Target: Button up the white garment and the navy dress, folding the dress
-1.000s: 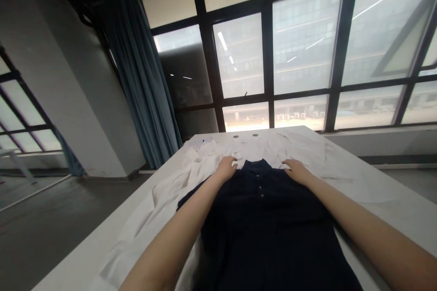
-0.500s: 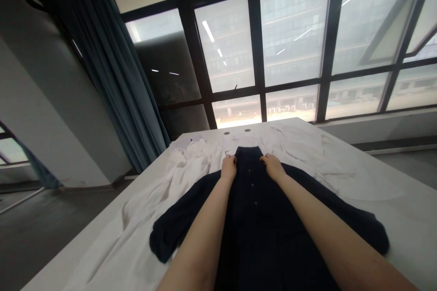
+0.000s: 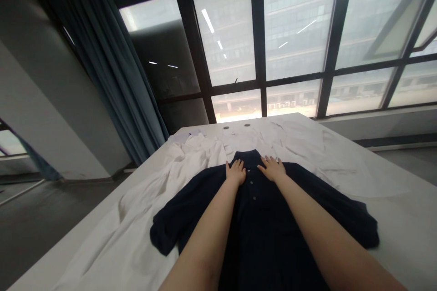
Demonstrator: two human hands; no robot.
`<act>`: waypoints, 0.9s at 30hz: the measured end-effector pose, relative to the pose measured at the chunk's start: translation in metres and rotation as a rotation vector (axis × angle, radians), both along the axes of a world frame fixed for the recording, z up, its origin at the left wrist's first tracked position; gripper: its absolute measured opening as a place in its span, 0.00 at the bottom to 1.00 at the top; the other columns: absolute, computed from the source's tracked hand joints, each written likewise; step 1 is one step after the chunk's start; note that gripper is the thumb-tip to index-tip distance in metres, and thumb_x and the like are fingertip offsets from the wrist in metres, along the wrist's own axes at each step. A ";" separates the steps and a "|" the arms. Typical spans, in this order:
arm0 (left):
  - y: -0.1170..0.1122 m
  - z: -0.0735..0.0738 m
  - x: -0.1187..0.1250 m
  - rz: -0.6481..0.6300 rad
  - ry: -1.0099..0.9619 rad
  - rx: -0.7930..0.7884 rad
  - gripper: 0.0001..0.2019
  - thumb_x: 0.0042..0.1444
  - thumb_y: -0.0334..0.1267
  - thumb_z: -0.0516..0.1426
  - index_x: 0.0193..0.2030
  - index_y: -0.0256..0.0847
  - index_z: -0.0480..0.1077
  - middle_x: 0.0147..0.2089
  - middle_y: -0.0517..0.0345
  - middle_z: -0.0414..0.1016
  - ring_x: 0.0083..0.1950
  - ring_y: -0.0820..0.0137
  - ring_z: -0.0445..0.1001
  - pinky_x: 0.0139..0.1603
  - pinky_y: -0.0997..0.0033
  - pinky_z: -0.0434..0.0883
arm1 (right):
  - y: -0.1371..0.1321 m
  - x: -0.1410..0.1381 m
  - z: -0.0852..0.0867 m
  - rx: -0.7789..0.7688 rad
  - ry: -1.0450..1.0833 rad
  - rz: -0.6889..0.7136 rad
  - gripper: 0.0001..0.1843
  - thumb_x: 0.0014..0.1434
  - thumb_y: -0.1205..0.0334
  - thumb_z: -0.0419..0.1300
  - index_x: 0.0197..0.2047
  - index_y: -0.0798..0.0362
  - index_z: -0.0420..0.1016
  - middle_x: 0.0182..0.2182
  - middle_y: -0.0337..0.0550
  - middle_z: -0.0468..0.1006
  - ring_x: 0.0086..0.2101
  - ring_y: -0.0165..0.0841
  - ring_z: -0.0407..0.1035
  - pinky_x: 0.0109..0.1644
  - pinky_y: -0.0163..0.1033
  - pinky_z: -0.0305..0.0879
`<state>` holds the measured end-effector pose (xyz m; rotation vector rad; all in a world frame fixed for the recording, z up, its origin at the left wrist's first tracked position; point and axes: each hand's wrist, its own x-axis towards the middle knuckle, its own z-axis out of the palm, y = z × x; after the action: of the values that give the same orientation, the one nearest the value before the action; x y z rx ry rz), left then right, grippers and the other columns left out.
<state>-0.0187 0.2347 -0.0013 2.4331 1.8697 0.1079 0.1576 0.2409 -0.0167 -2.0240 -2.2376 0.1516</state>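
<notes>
On a white table (image 3: 406,227), left hand (image 3: 236,172) and right hand (image 3: 273,169) palm down, fingers spread, both on a navy shirt (image 3: 262,236) near its collar (image 3: 246,157), either side of the buttons (image 3: 251,183), sleeves (image 3: 186,204) splayed, lower folds too dark to tell

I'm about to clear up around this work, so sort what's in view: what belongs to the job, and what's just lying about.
In the job:
left hand and right hand, resting near the collar
dark garment, beneath them
white table, supporting it

Apparently just lying about:
rumpled white cloth, on the table
</notes>
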 end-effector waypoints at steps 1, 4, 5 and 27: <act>-0.002 0.004 -0.004 0.017 0.005 0.015 0.24 0.56 0.41 0.38 0.59 0.39 0.50 0.63 0.52 0.45 0.63 0.64 0.41 0.58 0.48 0.28 | -0.002 0.009 0.003 0.002 -0.019 -0.049 0.34 0.56 0.43 0.35 0.60 0.54 0.46 0.59 0.45 0.47 0.58 0.40 0.40 0.57 0.53 0.30; -0.015 0.021 -0.021 0.140 0.012 0.084 0.26 0.56 0.46 0.39 0.60 0.36 0.48 0.64 0.48 0.40 0.64 0.60 0.36 0.57 0.47 0.27 | -0.023 0.024 0.015 0.139 -0.055 -0.104 0.32 0.57 0.46 0.36 0.60 0.55 0.47 0.60 0.47 0.45 0.58 0.41 0.36 0.57 0.54 0.28; -0.023 0.027 -0.029 0.181 0.010 0.085 0.27 0.56 0.48 0.39 0.60 0.36 0.48 0.64 0.47 0.40 0.64 0.59 0.36 0.57 0.45 0.27 | -0.036 0.025 0.019 0.206 -0.053 -0.072 0.31 0.57 0.48 0.37 0.60 0.54 0.46 0.60 0.46 0.44 0.59 0.40 0.35 0.58 0.54 0.27; -0.430 0.010 -0.123 -0.397 0.061 -0.128 0.32 0.52 0.49 0.48 0.60 0.55 0.34 0.62 0.46 0.43 0.61 0.50 0.46 0.53 0.42 0.51 | -0.408 0.090 0.033 -0.209 0.179 0.555 0.32 0.53 0.48 0.48 0.59 0.36 0.38 0.60 0.34 0.39 0.58 0.45 0.32 0.56 0.62 0.31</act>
<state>-0.1419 -0.1953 0.0087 2.6814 1.3289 -0.1063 0.2472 -0.1672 0.0162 -1.3378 -2.6853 0.6094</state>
